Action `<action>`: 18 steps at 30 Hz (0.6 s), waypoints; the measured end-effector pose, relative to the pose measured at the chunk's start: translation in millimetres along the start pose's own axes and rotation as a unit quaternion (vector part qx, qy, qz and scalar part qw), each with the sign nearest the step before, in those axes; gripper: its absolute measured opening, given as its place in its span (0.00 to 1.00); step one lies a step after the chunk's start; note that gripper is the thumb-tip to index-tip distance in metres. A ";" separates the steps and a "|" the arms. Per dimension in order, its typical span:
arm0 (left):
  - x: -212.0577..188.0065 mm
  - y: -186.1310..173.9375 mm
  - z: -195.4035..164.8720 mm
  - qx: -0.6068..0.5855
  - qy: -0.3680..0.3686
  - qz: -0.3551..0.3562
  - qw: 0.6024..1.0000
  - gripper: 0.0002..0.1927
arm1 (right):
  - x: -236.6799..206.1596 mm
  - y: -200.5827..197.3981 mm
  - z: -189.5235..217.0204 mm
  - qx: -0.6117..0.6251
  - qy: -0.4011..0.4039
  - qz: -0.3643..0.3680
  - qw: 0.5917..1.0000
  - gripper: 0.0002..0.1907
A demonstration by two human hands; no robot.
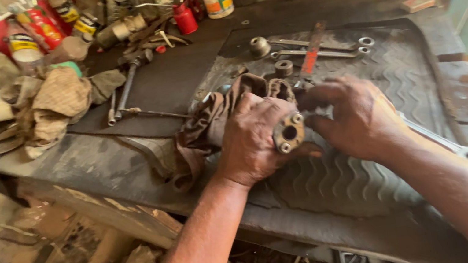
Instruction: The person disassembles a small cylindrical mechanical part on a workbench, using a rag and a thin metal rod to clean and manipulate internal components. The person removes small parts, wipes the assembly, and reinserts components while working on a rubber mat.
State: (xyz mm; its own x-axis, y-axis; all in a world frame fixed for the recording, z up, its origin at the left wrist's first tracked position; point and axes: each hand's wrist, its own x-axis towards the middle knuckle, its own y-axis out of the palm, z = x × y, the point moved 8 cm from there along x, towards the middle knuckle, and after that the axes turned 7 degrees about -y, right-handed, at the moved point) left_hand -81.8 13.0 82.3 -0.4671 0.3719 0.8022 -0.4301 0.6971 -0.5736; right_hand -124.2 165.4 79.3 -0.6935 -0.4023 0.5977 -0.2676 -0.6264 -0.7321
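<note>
Up close: grimy workbench (pixel 127 160) fills room's corner, ribbed rubber mat (pixel 340 177) laid over right half. Heap of rags (pixel 50 103) sits far left, cans and bottles behind. Brown cloth (pixel 208 123) bunched at mat's edge under left hand (pixel 257 140), whose fingers curl tight around rusty metal flange fitting (pixel 288 132), bored face toward camera. Right hand (pixel 356 119) just beside fitting, fingers loosely spread, thumb near its rim, holding nothing. Wrenches (pixel 321 50) and red-handled tool (pixel 312 52) lie beyond, sockets (pixel 283 68) nearby.

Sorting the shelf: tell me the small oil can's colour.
Red oil can, clearest in the head view.
</note>
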 end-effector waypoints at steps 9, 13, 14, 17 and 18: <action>-1.3 4.7 -4.1 0.030 -0.023 -0.007 0.999 0.35 | 9.2 23.5 -4.0 0.069 -0.015 0.055 0.996 0.27; -0.7 10.8 -2.4 0.022 -0.042 0.023 0.999 0.35 | 8.9 33.0 -7.3 0.050 -0.003 0.093 0.994 0.22; -0.2 11.0 -2.8 0.016 -0.040 0.021 0.999 0.35 | 8.8 33.9 -8.4 0.045 0.000 0.098 0.994 0.21; 1.4 11.2 -1.4 -0.016 -0.049 0.012 0.999 0.36 | 8.0 35.8 -11.7 0.024 0.008 0.112 0.993 0.21; 1.6 11.1 -0.3 -0.028 -0.055 0.009 0.998 0.36 | 7.9 35.5 -12.1 0.028 0.009 0.109 0.994 0.21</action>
State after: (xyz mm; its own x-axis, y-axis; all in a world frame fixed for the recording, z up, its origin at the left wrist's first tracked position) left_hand -87.1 21.6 77.3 -0.5581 0.3174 0.7667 -0.3775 0.7256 -0.5753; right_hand -147.3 148.1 54.1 -0.7435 -0.5207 0.4196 -0.0719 -0.5616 -0.8243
